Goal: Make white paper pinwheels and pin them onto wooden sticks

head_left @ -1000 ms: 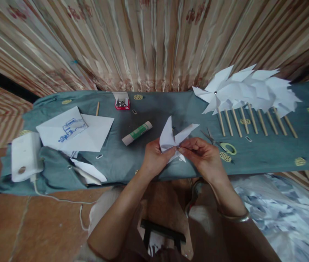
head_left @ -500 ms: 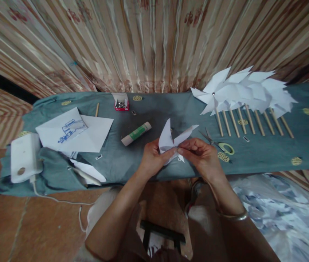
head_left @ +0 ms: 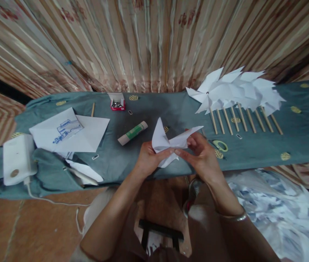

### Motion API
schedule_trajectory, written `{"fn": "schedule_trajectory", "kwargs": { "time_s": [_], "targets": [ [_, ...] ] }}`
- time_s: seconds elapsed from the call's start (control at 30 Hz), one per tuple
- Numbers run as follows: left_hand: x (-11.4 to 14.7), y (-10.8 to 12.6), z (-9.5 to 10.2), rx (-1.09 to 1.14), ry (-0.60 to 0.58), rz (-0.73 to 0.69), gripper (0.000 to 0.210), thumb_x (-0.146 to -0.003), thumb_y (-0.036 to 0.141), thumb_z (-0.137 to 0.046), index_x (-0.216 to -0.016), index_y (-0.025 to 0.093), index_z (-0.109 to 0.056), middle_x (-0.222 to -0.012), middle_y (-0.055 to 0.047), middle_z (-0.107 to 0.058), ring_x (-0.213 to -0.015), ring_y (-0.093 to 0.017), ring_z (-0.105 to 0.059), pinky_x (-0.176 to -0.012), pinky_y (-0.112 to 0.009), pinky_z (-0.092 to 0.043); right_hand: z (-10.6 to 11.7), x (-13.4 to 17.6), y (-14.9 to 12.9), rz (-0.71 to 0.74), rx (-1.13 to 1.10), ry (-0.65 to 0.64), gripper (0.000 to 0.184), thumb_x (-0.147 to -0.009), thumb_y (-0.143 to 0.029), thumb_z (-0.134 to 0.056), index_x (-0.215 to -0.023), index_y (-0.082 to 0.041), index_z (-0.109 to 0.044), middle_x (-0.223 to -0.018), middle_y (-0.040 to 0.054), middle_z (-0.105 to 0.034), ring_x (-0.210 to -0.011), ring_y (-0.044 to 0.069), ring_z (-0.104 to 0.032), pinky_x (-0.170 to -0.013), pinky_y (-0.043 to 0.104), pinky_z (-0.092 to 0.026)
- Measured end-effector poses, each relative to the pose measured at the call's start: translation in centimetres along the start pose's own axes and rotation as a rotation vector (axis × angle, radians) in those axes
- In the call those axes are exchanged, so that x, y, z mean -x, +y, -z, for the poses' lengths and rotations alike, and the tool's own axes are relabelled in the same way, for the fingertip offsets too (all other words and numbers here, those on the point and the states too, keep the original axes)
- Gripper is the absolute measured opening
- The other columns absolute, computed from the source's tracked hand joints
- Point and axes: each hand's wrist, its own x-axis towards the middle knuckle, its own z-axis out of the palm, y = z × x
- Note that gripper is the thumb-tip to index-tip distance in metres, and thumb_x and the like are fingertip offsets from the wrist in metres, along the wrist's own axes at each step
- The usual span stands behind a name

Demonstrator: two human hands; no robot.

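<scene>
A white paper pinwheel (head_left: 160, 137) with folded, pointed blades is held between both hands above the table's near edge. My left hand (head_left: 147, 158) grips its left side, thumb pressed near the centre. On the other side, my right hand (head_left: 202, 154) holds it, thumb at the middle and fingers behind the right blade. The two thumb tips nearly meet there and hide the pinwheel's centre. Just beyond lies a glue stick (head_left: 132, 133) with a green label. Scissors with a green handle (head_left: 220, 146) lie right of my right hand, partly hidden by it.
Pinwheels on wooden sticks (head_left: 233, 91) overlap at the back right. A red box (head_left: 118, 104) of metal pieces stands open at the back. White paper sheets (head_left: 94, 131), a knife-like tool (head_left: 82, 175) and a white power unit (head_left: 19, 158) are at left. A plastic bag (head_left: 277, 214) sits lower right.
My right fingers have moved from a pinch at the pinwheel's centre to behind its right blade, covering more of the scissors. The whole view has shifted slightly.
</scene>
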Motion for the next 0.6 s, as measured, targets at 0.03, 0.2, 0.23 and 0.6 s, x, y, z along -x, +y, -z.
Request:
{"fn": "schedule_trajectory", "kwargs": {
  "time_s": [0.03, 0.2, 0.23, 0.6],
  "targets": [
    [0.0, 0.0, 0.0, 0.004, -0.001, -0.005, 0.028, -0.058, 0.036, -0.083, -0.070, 0.012, -0.074, -0.068, -0.003, -0.071, -0.062, -0.014, -0.061, -0.060, -0.025, -0.049, 0.0, 0.1, -0.1, -0.022, -0.024, -0.012, 0.045, -0.065, -0.035, -0.083, -0.102, -0.023, -0.060, -0.090, 0.0003, -0.070, -0.083, 0.019, -0.065, -0.079, 0.033, -0.052],
    [0.1, 0.0, -0.1, 0.029, -0.021, 0.005, 0.028, -0.057, 0.035, -0.084, -0.071, 0.013, -0.075, -0.068, -0.002, -0.071, -0.060, -0.013, -0.061, -0.059, -0.024, -0.050, 0.0, 0.4, -0.9, -0.184, -0.083, 0.020, 0.037, -0.059, -0.034, -0.085, -0.088, -0.021, -0.066, -0.076, -0.0012, -0.071, -0.064, 0.016, -0.062, -0.061, 0.029, -0.051],
    [0.2, 0.0, -0.2, 0.033, -0.026, 0.014, 0.028, -0.057, 0.036, -0.084, -0.070, 0.013, -0.075, -0.068, -0.003, -0.071, -0.060, -0.014, -0.061, -0.058, -0.024, -0.050, 0.0, 0.5, -1.1, -0.214, -0.086, 0.016, 0.033, -0.057, -0.034, -0.086, -0.081, -0.020, -0.067, -0.072, -0.0013, -0.070, -0.060, 0.015, -0.060, -0.058, 0.028, -0.050],
    [0.5, -0.4, -0.3, 0.084, -0.036, 0.105, 0.028, -0.053, 0.034, -0.087, -0.068, 0.014, -0.074, -0.066, -0.002, -0.072, -0.057, -0.013, -0.062, -0.055, -0.023, -0.049, 0.4, 0.9, -1.5, -0.361, -0.114, 0.006, 0.026, -0.050, -0.033, -0.087, -0.065, -0.018, -0.072, -0.059, -0.0024, -0.067, -0.052, 0.011, -0.054, -0.051, 0.024, -0.043]
  ]
}}
